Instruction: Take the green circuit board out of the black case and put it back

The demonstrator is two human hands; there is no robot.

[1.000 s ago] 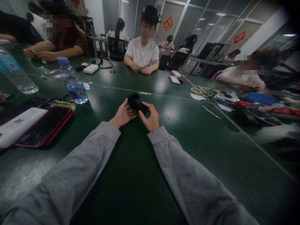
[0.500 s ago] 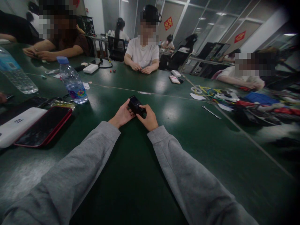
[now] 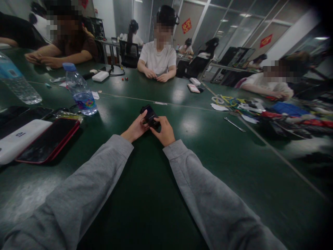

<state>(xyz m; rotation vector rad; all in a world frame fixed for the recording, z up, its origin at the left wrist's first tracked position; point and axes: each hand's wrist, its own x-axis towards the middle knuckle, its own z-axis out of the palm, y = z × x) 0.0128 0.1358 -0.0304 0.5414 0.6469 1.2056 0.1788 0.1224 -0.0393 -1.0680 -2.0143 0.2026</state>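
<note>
Between my two hands, over the dark green table (image 3: pixel 156 180), is a small black camera-like device (image 3: pixel 150 114) with a flat dark face. It is tilted, and its far end points up and to the left. My left hand (image 3: pixel 137 128) grips the left side, thumb on the edge and fingers underneath. At the lower right end, my right hand (image 3: pixel 165 131) has its thumb and index finger closed on the device. The fingers partly cover its near end, so small details there cannot be made out.
To the left are a water bottle (image 3: pixel 80 92), a white power bank (image 3: pixel 22 139) and a phone in a red case (image 3: pixel 49 140). A wrench (image 3: pixel 234 124) lies right, before a pile of cables (image 3: pixel 229 101). Several people sit around the table, one person (image 3: pixel 158 57) directly opposite.
The device has turned a little in my hands, and its far end shows a different edge. My left thumb has shifted onto its side. The right fingers have moved slightly on its near end.
</note>
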